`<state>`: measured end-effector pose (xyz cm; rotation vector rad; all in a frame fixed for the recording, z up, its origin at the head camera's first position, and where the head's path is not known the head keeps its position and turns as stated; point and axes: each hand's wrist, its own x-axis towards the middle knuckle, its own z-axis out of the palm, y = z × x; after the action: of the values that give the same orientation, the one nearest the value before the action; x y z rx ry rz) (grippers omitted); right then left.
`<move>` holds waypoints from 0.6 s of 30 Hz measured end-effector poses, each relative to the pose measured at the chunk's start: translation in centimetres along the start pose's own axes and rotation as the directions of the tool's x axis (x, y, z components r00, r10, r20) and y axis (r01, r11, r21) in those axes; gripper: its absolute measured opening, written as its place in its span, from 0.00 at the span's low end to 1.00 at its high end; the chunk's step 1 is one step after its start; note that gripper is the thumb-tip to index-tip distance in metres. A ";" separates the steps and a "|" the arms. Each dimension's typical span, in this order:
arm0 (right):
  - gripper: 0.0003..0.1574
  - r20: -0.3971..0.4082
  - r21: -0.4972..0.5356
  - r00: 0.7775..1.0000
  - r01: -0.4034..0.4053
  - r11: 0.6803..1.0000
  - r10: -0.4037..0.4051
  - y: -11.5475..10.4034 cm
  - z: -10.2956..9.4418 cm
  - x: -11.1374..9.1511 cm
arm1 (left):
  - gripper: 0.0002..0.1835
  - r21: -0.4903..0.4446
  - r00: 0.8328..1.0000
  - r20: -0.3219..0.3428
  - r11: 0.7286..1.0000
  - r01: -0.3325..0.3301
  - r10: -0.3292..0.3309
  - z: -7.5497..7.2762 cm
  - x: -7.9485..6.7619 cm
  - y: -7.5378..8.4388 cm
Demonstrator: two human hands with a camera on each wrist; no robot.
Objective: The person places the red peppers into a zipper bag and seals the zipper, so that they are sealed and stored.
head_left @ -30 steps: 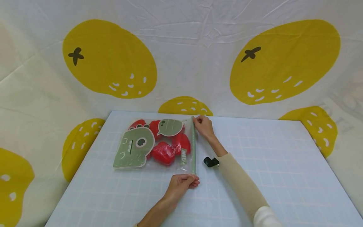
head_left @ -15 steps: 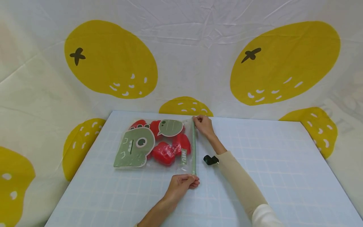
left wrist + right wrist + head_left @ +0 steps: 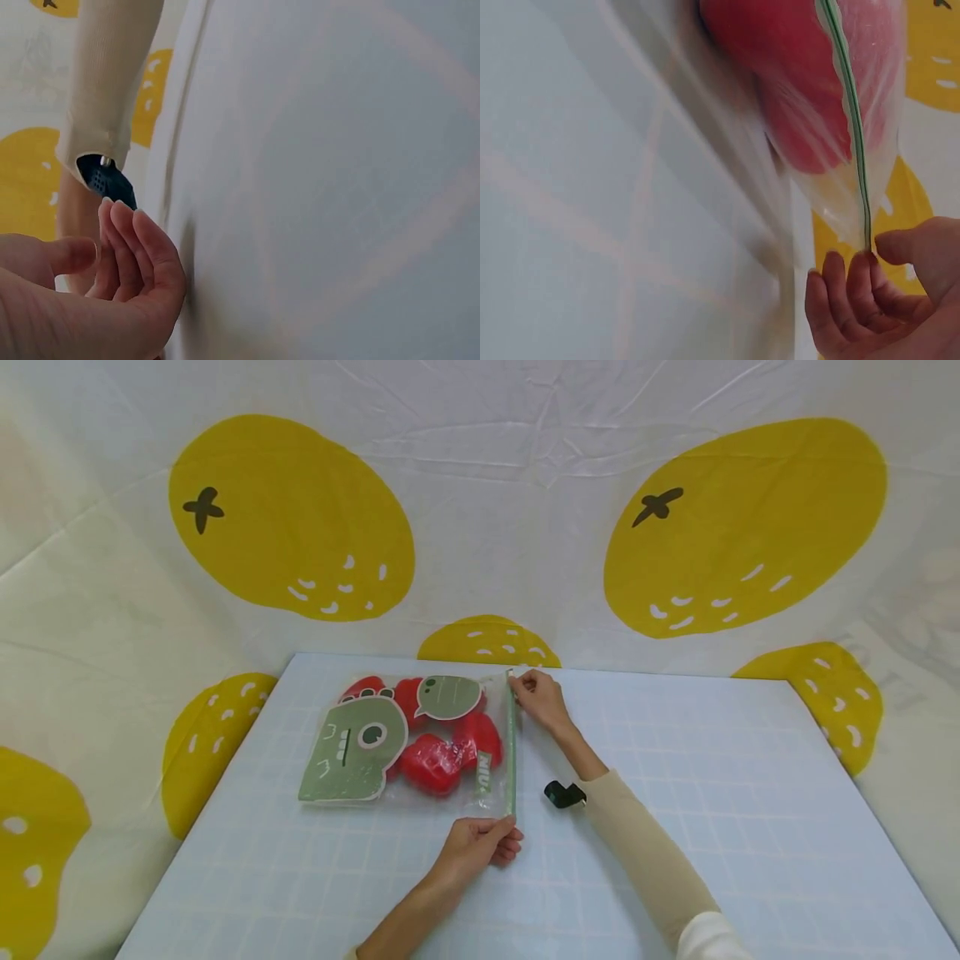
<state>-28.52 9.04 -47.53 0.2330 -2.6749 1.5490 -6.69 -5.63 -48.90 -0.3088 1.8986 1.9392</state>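
Observation:
A clear zip bag (image 3: 442, 808) with a green monster print lies on the table, several red things (image 3: 432, 766) inside it; their kind is unclear. In the head view my left hand (image 3: 474, 852) pinches the near end of the green zip strip (image 3: 512, 752). The left wrist view shows this left hand (image 3: 120, 285) with fingers bent, the bag hidden from it. At the strip's far end my right hand (image 3: 542, 697) pinches the edge with thumb and index finger. From the right wrist, the strip runs down to the fingertips of the right hand (image 3: 885, 300).
The pale blue gridded table (image 3: 675, 827) extends right of the bag and in front of it. A small black device (image 3: 564, 794) sits at the right cuff. Behind stands a white cloth (image 3: 510, 527) printed with yellow fruit.
My right hand has shifted slightly down the strip, so the strip's far tip now shows above it. The left hand and the bag stay nearly in place.

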 end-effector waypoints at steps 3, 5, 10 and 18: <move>0.16 -0.007 -0.013 1.000 0.007 1.000 -0.007 0.1 -0.3 -0.4 | 0.18 -0.001 0.999 0.036 1.000 -0.019 0.019 -0.1 0.0 0.2; 0.15 -0.011 -0.015 1.000 0.010 1.000 -0.010 0.2 -0.5 -0.7 | 0.17 -0.010 0.998 0.054 0.999 -0.039 0.039 -0.2 0.0 0.3; 0.14 -0.019 -0.005 1.000 0.018 1.000 -0.018 0.2 -1.1 -1.6 | 0.17 0.011 0.997 0.062 0.998 -0.055 0.054 -0.4 -0.1 1.0; 0.13 -0.023 -0.020 0.998 0.055 0.998 -0.056 -0.2 -1.9 -3.3 | 0.16 0.092 0.992 0.072 0.990 -0.110 0.104 -1.5 -0.2 2.6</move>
<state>-25.35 10.97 -46.78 0.2839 -2.6403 1.5004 -7.84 -7.16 -46.51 -0.1145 1.9940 1.8928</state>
